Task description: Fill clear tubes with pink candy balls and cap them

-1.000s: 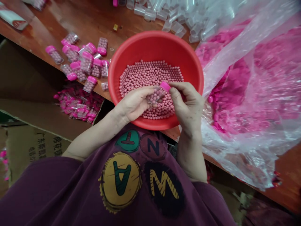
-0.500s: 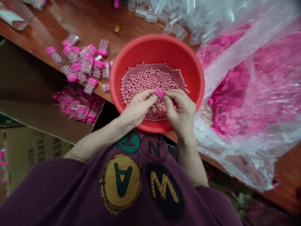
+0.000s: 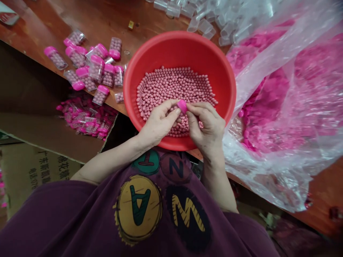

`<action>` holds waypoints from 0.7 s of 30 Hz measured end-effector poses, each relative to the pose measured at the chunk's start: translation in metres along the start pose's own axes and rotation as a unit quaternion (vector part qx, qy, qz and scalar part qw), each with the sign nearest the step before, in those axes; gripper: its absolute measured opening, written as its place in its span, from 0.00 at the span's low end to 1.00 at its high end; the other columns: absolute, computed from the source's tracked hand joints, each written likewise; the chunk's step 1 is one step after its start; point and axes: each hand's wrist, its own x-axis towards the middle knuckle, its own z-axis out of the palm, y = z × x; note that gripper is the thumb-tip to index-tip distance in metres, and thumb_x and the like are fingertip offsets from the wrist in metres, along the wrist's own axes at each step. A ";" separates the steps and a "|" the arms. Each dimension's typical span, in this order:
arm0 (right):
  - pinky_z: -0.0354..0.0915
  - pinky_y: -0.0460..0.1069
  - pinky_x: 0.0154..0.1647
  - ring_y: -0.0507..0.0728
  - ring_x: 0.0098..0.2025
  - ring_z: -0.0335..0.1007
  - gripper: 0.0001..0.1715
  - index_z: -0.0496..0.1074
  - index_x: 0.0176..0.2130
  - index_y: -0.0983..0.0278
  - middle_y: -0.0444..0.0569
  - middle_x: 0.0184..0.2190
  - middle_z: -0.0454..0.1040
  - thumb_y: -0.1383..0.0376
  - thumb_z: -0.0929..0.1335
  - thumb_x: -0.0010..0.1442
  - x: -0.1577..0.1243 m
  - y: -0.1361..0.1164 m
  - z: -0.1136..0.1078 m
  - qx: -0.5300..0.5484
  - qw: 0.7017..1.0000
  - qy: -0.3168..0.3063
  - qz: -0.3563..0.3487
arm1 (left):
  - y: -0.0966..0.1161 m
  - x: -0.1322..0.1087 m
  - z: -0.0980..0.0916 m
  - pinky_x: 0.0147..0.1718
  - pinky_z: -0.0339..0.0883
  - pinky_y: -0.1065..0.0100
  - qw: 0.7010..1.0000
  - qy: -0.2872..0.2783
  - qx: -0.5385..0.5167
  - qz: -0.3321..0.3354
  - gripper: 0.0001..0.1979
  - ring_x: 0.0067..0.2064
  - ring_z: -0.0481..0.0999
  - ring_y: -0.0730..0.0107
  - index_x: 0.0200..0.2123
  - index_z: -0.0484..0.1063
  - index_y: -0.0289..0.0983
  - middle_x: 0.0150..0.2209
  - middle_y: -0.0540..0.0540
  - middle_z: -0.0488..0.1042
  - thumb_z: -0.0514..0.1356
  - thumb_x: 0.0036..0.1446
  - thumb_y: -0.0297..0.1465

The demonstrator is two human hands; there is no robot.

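Casual snapshot over a red plastic basin (image 3: 179,46): left hand (image 3: 158,123) and right hand (image 3: 207,125) close together, both curled and gripping; small pink cap (image 3: 182,106) pinched between the fingertips (image 3: 189,107) of both hands, with anything under it mostly hidden by the fingers; pale pink beads (image 3: 171,87) heaped across the bottom of the basin, hands just above them; on the wooden table (image 3: 80,21) left of the basin, a messy bunch of clear tubes (image 3: 101,95) full of beads, with pink caps on; up top, a heap of clear tubes without caps (image 3: 203,28); off to the right, a big see-through plastic bag (image 3: 281,171) stuffed with bright pink caps (image 3: 268,96), by the look of it; below the table edge, more capped tubes (image 3: 85,119) piled up beside a cardboard box (image 3: 40,167); along the bottom, a purple T-shirt (image 3: 136,210) with big round letter prints.
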 end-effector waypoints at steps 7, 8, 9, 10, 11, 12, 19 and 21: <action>0.82 0.60 0.59 0.60 0.55 0.83 0.15 0.83 0.57 0.53 0.50 0.53 0.84 0.64 0.69 0.77 0.000 0.004 -0.022 0.032 0.995 -0.097 -0.009 | -0.007 0.004 -0.008 0.37 0.71 0.75 0.997 -0.042 0.021 0.055 0.04 0.36 0.74 0.76 0.45 0.83 0.37 0.37 0.50 0.77 0.69 0.69 0.30; 0.81 0.61 0.61 0.61 0.58 0.82 0.17 0.82 0.60 0.52 0.50 0.56 0.83 0.63 0.68 0.77 -0.001 0.005 -0.023 0.053 0.994 -0.093 0.011 | -0.006 0.005 -0.009 0.38 0.72 0.75 0.998 -0.048 0.011 0.049 0.06 0.36 0.75 0.76 0.46 0.83 0.37 0.38 0.50 0.79 0.71 0.68 0.32; 0.81 0.62 0.62 0.61 0.61 0.80 0.18 0.80 0.62 0.50 0.50 0.59 0.81 0.62 0.69 0.77 -0.002 0.006 -0.022 0.080 0.993 -0.074 0.039 | -0.005 0.005 -0.009 0.40 0.74 0.74 0.998 -0.052 0.003 0.044 0.07 0.38 0.77 0.75 0.46 0.84 0.37 0.39 0.49 0.81 0.72 0.68 0.33; 0.81 0.62 0.62 0.62 0.62 0.79 0.20 0.78 0.65 0.48 0.50 0.60 0.80 0.60 0.70 0.77 -0.004 0.008 -0.020 0.111 0.991 -0.041 0.067 | -0.004 0.005 -0.010 0.42 0.76 0.73 0.998 -0.055 -0.003 0.041 0.08 0.40 0.79 0.74 0.46 0.84 0.37 0.40 0.48 0.83 0.73 0.67 0.34; 0.82 0.62 0.61 0.62 0.62 0.79 0.22 0.76 0.66 0.47 0.50 0.60 0.79 0.59 0.72 0.76 -0.005 0.010 -0.017 0.144 0.985 0.001 0.093 | -0.004 0.005 -0.009 0.45 0.77 0.72 0.997 -0.061 -0.006 0.038 0.08 0.41 0.81 0.73 0.45 0.84 0.37 0.41 0.47 0.85 0.74 0.66 0.34; 0.83 0.62 0.60 0.62 0.60 0.80 0.23 0.74 0.66 0.47 0.50 0.60 0.80 0.58 0.73 0.75 -0.006 0.012 -0.014 0.169 0.978 0.041 0.115 | -0.003 0.005 -0.009 0.48 0.78 0.71 0.997 -0.067 -0.006 0.036 0.08 0.43 0.82 0.73 0.44 0.84 0.36 0.43 0.46 0.86 0.74 0.65 0.33; 0.77 0.66 0.65 0.65 0.61 0.79 0.22 0.74 0.64 0.57 0.55 0.58 0.81 0.61 0.71 0.74 -0.004 -0.002 -0.013 0.013 0.996 -0.085 0.026 | -0.008 0.007 -0.009 0.48 0.79 0.70 0.996 -0.064 -0.001 0.055 0.10 0.42 0.84 0.73 0.44 0.86 0.35 0.43 0.46 0.88 0.76 0.61 0.33; 0.73 0.71 0.69 0.71 0.66 0.74 0.34 0.68 0.70 0.61 0.61 0.63 0.77 0.60 0.74 0.69 -0.007 -0.006 -0.011 -0.077 0.989 -0.123 0.007 | -0.009 0.007 -0.009 0.45 0.79 0.70 0.998 -0.051 0.004 0.041 0.09 0.39 0.83 0.73 0.42 0.85 0.34 0.40 0.47 0.88 0.75 0.61 0.33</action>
